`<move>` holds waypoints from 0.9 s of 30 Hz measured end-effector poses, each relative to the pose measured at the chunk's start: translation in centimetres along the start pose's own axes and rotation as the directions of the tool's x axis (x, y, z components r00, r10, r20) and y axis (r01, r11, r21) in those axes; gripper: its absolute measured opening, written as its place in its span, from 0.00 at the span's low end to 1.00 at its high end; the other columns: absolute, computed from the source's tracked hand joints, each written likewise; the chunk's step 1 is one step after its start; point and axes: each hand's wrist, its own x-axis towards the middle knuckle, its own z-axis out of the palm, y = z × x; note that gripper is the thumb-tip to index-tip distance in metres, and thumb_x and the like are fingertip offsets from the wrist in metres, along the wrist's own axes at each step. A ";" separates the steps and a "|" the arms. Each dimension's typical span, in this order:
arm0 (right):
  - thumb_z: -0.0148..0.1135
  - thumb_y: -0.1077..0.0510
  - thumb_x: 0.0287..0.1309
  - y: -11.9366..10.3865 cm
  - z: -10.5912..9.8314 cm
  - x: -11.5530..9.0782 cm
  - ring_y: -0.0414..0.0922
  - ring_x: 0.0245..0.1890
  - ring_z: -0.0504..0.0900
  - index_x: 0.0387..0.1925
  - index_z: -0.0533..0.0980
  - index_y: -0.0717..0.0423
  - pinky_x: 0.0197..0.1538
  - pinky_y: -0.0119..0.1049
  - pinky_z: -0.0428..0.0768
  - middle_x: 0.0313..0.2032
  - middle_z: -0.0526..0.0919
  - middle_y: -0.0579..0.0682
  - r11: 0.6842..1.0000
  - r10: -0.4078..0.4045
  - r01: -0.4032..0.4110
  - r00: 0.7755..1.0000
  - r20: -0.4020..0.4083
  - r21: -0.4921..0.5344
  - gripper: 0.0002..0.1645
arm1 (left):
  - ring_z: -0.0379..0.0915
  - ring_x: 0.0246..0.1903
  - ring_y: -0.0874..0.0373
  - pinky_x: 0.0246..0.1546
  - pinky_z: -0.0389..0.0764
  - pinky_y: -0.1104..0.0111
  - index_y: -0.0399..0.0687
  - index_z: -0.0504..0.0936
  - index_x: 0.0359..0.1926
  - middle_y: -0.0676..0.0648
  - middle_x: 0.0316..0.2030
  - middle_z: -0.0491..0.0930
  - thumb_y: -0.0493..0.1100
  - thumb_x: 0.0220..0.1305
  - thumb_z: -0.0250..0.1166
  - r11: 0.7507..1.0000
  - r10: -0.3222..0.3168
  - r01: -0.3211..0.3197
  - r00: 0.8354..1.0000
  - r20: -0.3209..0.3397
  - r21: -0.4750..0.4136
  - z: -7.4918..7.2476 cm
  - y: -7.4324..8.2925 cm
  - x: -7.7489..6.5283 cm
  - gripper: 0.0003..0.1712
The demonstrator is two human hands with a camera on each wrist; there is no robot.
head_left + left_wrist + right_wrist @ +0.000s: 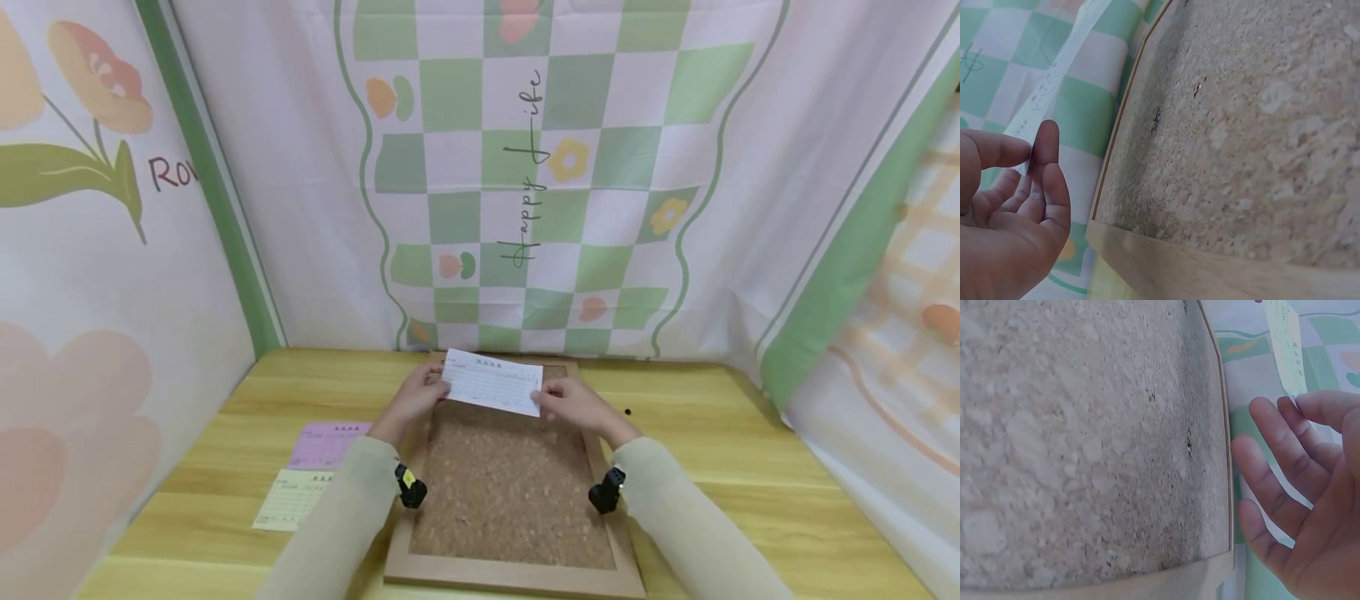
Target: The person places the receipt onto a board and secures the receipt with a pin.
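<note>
A white printed paper slip (pixel 491 383) is held up over the far end of a wood-framed cork board (pixel 517 492). My left hand (pixel 415 395) pinches its left edge between thumb and finger. At the opposite edge, my right hand (pixel 573 404) pinches the slip near its lower corner. In the left wrist view the slip (pixel 1054 81) is seen nearly edge-on, rising from the left hand (pixel 1016 206). The right wrist view shows the slip (pixel 1288 350) between thumb and fingertip, the right hand's (pixel 1310 487) other fingers spread and loosely bent.
Left of the board, a pink slip (pixel 326 444) and a yellow slip (pixel 288 498) lie on the wooden table (pixel 195 533), partly covered by the left sleeve. A small black object (pixel 627 411) sits right of the board. Behind hangs a checkered curtain (pixel 525 208).
</note>
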 end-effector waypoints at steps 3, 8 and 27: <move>0.53 0.50 0.75 0.3 -0.2 -0.1 0.55 0.37 0.83 0.31 0.78 0.61 0.40 0.47 0.79 0.32 0.82 0.58 1.000 -0.008 0.008 1.000 0.000 -0.008 0.21 | 0.78 0.44 0.51 0.48 0.78 0.59 0.31 0.73 0.61 0.37 0.48 0.80 0.36 0.70 0.55 0.999 0.003 -0.003 1.000 -0.004 0.038 0.0 0.0 0.1 0.21; 0.53 0.50 0.75 0.7 -0.5 -0.4 0.56 0.38 0.83 0.31 0.78 0.60 0.45 0.54 0.80 0.34 0.82 0.58 1.000 -0.003 0.003 1.000 -0.007 -0.017 0.20 | 0.76 0.45 0.53 0.46 0.77 0.64 0.32 0.78 0.58 0.39 0.49 0.80 0.38 0.70 0.57 0.994 0.021 -0.019 1.000 -0.011 0.109 0.0 -0.1 0.0 0.20; 0.56 0.51 0.74 2.2 -1.0 -0.5 0.42 0.23 0.69 0.28 0.78 0.62 0.28 0.35 0.68 0.24 0.78 0.52 0.992 0.085 -0.087 0.996 -0.022 -0.089 0.21 | 0.72 0.35 0.56 0.35 0.74 0.66 0.38 0.87 0.45 0.46 0.41 0.81 0.43 0.71 0.63 0.943 0.041 -0.057 0.998 0.055 0.327 0.7 0.1 -0.4 0.13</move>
